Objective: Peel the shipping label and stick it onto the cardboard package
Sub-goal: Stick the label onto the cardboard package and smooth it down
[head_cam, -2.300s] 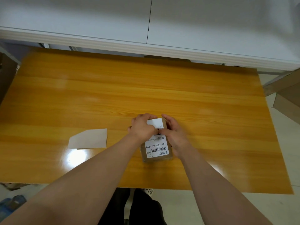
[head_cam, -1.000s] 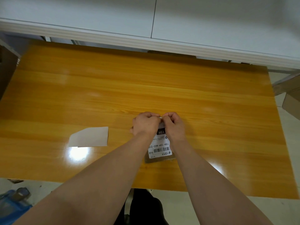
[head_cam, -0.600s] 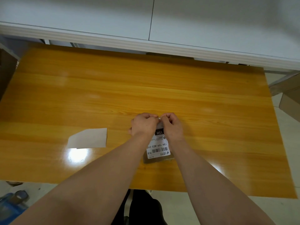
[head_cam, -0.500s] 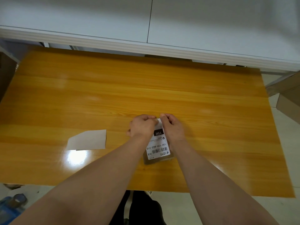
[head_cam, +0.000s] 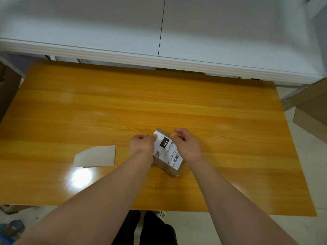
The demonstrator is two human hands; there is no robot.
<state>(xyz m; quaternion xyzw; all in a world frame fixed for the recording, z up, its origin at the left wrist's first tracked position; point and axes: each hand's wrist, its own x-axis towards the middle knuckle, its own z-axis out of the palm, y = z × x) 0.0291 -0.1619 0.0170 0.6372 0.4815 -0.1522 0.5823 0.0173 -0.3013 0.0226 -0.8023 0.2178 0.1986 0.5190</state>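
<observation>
A small brown cardboard package point(head_cam: 174, 171) lies on the orange wooden table point(head_cam: 221, 156), turned at an angle. A white shipping label point(head_cam: 166, 152) with a black "15H" block and a barcode covers its top face. My left hand point(head_cam: 142, 144) rests at the package's left side, its fingertips on the label's far corner. On the right side of the package is my right hand point(head_cam: 186, 144), its fingers curled and slightly lifted off the far edge of the label.
A grey-white backing sheet point(head_cam: 95, 156) lies flat on the table to the left. White cabinets point(head_cam: 159, 32) run behind the table. Brown cardboard boxes point(head_cam: 311, 110) stand off the right edge. A dark panel point(head_cam: 7, 89) stands at the far left.
The package has rotated so its far end points left. The hands, pinched together over the label's far edge before, have spread apart to either side, uncovering the label.
</observation>
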